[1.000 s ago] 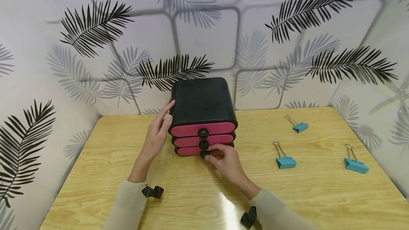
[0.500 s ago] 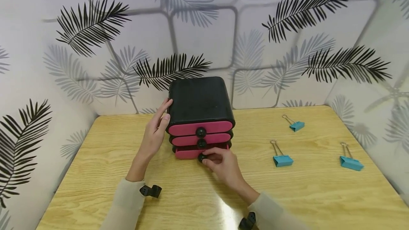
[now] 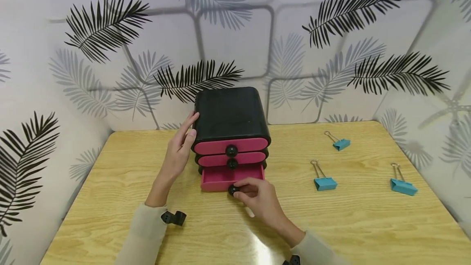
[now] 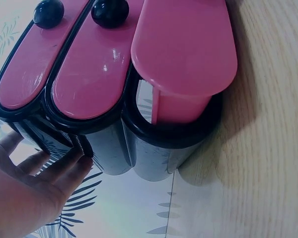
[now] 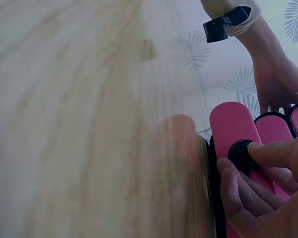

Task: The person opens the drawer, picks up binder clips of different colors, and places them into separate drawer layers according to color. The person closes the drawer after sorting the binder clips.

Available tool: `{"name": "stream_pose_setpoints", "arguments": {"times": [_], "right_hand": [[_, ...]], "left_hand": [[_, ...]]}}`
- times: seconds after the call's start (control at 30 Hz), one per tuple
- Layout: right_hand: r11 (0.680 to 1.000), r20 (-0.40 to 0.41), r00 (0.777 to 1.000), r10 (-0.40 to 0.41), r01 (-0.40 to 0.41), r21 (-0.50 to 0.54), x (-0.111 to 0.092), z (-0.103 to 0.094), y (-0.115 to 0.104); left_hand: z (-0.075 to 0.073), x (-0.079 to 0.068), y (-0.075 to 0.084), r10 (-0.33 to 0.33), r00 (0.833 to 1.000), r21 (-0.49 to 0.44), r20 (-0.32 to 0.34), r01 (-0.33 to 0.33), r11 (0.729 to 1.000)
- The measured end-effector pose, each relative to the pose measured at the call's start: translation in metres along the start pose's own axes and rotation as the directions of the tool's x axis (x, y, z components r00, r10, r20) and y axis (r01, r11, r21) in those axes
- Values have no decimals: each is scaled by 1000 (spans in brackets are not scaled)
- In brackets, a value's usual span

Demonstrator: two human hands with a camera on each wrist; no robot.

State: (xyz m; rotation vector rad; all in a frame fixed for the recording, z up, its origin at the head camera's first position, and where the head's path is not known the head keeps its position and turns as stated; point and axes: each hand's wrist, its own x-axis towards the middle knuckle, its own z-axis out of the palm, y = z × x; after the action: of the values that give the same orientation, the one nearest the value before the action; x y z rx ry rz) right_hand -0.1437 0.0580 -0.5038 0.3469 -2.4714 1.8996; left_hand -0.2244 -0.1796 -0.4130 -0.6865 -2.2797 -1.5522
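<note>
A small black drawer cabinet (image 3: pixel 232 113) with three stacked pink drawers stands on the table near the wall. Its bottom drawer (image 3: pixel 213 186) is pulled partway out, and the part of its inside that shows is bare pink. My right hand (image 3: pixel 259 197) pinches the round black knob (image 5: pixel 241 154) of that drawer between thumb and fingers. Against the cabinet's left side rests my left hand (image 3: pixel 178 150), its fingers extended along the black wall, as the left wrist view also shows (image 4: pixel 35 183). The upper two drawers (image 4: pixel 97 62) are closed.
Three blue binder clips lie apart on the right of the wooden table (image 3: pixel 121 199): a rear clip (image 3: pixel 342 144), a middle clip (image 3: pixel 325 183) and a far-right clip (image 3: pixel 403 187). A patterned wall (image 3: pixel 235 44) rises directly behind the cabinet.
The bottom drawer has slid out toward me from closed, with my right hand on its knob moving back along with it. My left hand stays against the cabinet's side.
</note>
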Motion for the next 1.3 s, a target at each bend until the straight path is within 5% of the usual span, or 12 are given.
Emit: {"name": "stream_pose_setpoints", "arguments": {"times": [0.67, 0.93, 1.17, 1.3], "right_hand": [[999, 54, 998, 13, -11, -33, -26, -2, -2], [1000, 15, 1000, -9, 9, -7, -30, 1, -7], [1000, 6, 1000, -6, 6, 18, -30, 2, -4], [1000, 4, 1000, -6, 6, 9, -30, 3, -3]], "left_hand": [[-1, -1, 2, -23, 1000, -13, 13, 23, 1000], [-2, 0, 1, -22, 1000, -23, 22, 23, 999], [1, 3, -32, -8, 1000, -22, 8, 8, 1000], [-1, 1, -11, -16, 1000, -34, 14, 17, 999]]}}
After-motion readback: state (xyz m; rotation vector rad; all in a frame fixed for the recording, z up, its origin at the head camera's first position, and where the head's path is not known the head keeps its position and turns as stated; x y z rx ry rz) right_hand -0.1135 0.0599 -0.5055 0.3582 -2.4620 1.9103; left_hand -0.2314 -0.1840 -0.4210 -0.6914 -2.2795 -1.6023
